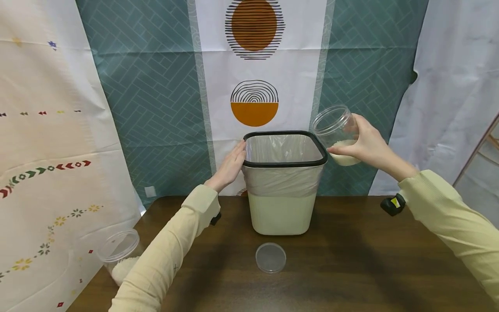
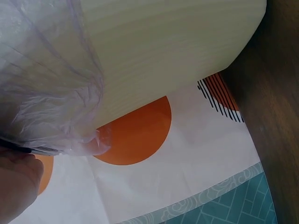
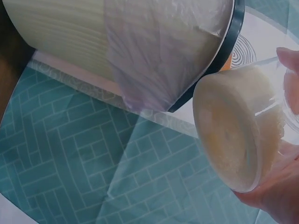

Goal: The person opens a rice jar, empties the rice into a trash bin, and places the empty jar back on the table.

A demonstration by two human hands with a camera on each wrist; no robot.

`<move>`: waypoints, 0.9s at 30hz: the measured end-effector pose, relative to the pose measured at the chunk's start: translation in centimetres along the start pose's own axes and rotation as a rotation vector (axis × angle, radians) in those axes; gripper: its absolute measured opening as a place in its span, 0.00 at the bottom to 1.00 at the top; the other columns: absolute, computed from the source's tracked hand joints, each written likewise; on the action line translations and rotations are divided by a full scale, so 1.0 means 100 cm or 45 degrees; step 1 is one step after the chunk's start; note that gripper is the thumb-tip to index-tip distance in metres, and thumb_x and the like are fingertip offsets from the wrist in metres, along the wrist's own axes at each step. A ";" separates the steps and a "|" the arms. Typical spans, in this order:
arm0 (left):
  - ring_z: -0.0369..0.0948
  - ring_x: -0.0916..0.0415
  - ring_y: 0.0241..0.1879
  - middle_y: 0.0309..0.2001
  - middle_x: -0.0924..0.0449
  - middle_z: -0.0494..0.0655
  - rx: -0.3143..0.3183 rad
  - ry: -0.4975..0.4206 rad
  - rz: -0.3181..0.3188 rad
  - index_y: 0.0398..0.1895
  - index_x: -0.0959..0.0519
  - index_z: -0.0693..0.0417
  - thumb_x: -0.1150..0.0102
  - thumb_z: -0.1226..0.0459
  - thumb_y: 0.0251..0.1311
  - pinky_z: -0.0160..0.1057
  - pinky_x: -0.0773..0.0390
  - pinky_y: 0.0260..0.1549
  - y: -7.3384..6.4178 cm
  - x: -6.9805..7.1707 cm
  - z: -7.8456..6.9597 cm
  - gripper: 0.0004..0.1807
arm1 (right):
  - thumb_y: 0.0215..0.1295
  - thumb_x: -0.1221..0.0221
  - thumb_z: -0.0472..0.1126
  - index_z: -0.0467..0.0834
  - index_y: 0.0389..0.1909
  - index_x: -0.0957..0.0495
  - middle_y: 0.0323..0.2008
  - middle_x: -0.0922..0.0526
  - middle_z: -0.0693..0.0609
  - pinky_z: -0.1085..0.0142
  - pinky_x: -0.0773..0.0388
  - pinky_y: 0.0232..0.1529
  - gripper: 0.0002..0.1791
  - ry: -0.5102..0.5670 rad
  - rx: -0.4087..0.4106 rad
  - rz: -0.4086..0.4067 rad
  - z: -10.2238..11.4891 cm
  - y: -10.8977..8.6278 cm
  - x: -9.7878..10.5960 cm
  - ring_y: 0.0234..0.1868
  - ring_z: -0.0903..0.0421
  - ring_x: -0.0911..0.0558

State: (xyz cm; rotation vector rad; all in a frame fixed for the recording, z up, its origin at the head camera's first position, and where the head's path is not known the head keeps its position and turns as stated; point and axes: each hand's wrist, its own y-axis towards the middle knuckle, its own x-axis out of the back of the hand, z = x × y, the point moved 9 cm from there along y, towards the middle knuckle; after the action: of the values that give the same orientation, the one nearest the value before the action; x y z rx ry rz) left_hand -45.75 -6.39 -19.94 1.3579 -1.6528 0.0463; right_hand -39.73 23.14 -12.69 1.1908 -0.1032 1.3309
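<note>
A light green trash bin [image 1: 282, 212] stands on the table, lined with a clear plastic bag [image 1: 288, 182] under its black rim [image 1: 284, 164]. My left hand [image 1: 230, 166] rests against the left side of that rim, fingers extended; in the left wrist view only part of the hand [image 2: 18, 186] shows. My right hand [image 1: 368, 143] grips a clear plastic jar [image 1: 331, 123] beside the bin's right rim. The jar tilts with its open mouth towards the bin. White, rice-like grains [image 3: 233, 121] lie in its bottom.
A round clear lid [image 1: 270, 258] lies on the brown wooden table [image 1: 331, 277] in front of the bin. At the left table edge stands another clear jar [image 1: 118, 247] with white grains, partly behind my left sleeve. Patterned cloths [image 1: 148, 86] hang behind the table.
</note>
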 end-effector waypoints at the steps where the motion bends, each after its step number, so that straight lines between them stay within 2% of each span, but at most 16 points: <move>1: 0.44 0.60 0.66 0.67 0.54 0.58 -0.002 -0.004 -0.003 0.66 0.49 0.69 0.74 0.60 0.69 0.36 0.58 0.60 0.000 0.000 -0.001 0.27 | 0.41 0.28 0.48 0.36 0.60 0.44 0.50 0.34 0.38 0.43 0.38 0.47 0.48 -0.019 0.009 -0.002 0.001 0.001 0.000 0.53 0.40 0.34; 5: 0.45 0.58 0.66 0.67 0.53 0.58 -0.001 -0.013 -0.027 0.65 0.48 0.70 0.73 0.61 0.68 0.37 0.58 0.60 0.001 0.001 -0.001 0.27 | 0.40 0.28 0.49 0.36 0.64 0.48 0.54 0.37 0.37 0.42 0.39 0.47 0.54 -0.081 0.034 0.005 0.005 0.007 -0.001 0.55 0.40 0.35; 13: 0.43 0.58 0.66 0.67 0.53 0.56 0.026 0.000 -0.029 0.65 0.46 0.68 0.74 0.60 0.67 0.38 0.57 0.60 0.001 -0.001 0.002 0.28 | 0.40 0.28 0.47 0.34 0.65 0.50 0.57 0.40 0.36 0.44 0.40 0.49 0.56 -0.165 0.079 0.024 0.011 0.014 -0.009 0.56 0.40 0.37; 22: 0.43 0.58 0.66 0.67 0.53 0.56 0.022 -0.028 -0.048 0.66 0.47 0.67 0.74 0.61 0.67 0.37 0.57 0.60 0.000 0.002 0.002 0.27 | 0.37 0.27 0.45 0.36 0.61 0.42 0.54 0.34 0.38 0.42 0.40 0.47 0.50 -0.344 0.234 -0.041 0.027 0.026 -0.009 0.51 0.41 0.35; 27: 0.44 0.57 0.66 0.67 0.52 0.56 0.015 -0.016 -0.056 0.65 0.46 0.68 0.73 0.62 0.66 0.37 0.57 0.60 0.000 0.002 0.002 0.27 | 0.36 0.27 0.44 0.36 0.60 0.41 0.55 0.34 0.38 0.40 0.44 0.50 0.49 -0.453 0.281 -0.037 0.031 0.031 -0.010 0.54 0.39 0.36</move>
State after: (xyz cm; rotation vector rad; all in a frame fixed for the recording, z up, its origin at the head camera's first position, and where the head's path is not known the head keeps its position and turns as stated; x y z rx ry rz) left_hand -45.85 -6.63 -19.86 1.4053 -1.6345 0.0218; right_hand -40.81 19.64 -10.10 1.6043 -0.1972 1.1141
